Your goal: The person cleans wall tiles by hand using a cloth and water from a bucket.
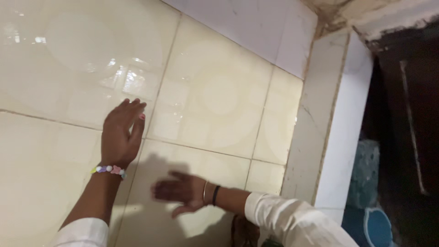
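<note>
Tiles of glossy cream colour are covering the surface in front of the person, and both hands are spreading flat against them, holding nothing. The left hand is lying open with fingers together and pointing up toward a grout line, palm pressing on the tile just beside a wet, shiny patch; a bracelet of pastel beads is circling its wrist. The right hand is reaching in from the right, fingers wide and slightly blurred, hovering at or brushing the lower tile, casting a shadow above it; whether it is truly touching cannot be told. A thin bangle and a dark band are sitting at that wrist, above a white sleeve. The flat, open palms seem suited to feeling or wiping a smooth face rather than gripping. To the right, a pale tiled edge is bordering a dark opening, with something blue low beside it.
</note>
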